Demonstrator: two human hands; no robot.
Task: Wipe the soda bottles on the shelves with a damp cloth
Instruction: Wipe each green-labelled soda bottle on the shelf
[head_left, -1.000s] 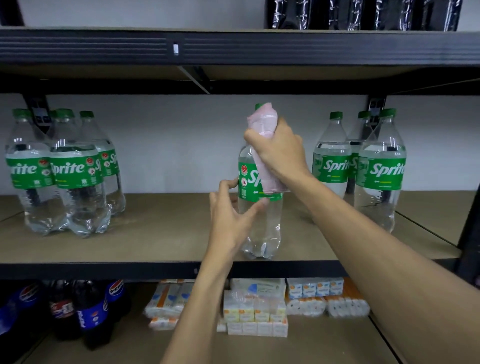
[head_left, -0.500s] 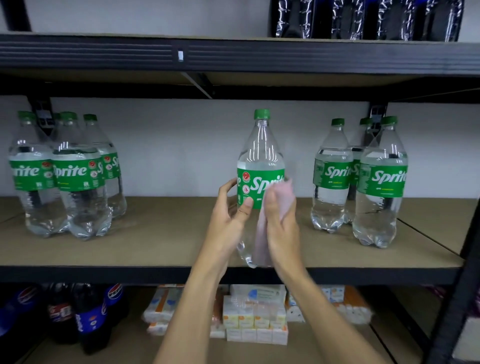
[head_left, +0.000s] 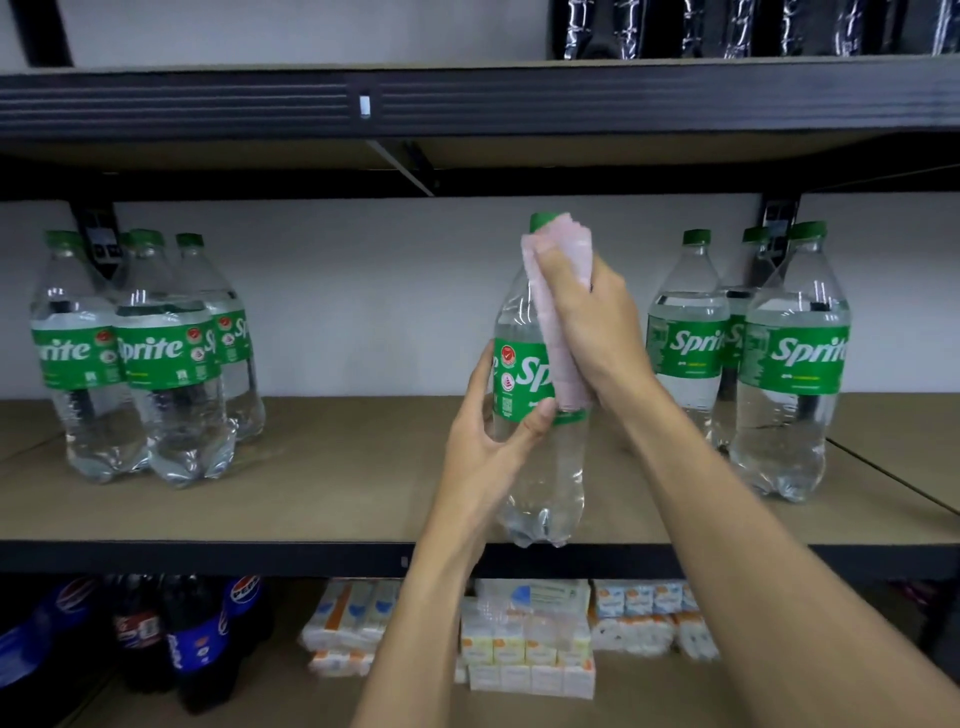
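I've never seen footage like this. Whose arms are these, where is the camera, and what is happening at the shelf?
No machine here: these are a person's two bare arms, filmed by one wide-angle camera worn on the head, so the arms enter from below. The left hand grips a clear Sprite bottle at its green label, near the front edge of the brown shelf; whether it stands or is lifted is unclear. The right hand holds a pink cloth against the bottle's neck and shoulder. More Sprite bottles stand in a left group and a right group. The shelf below holds dark cola bottles and packs of small cartons.
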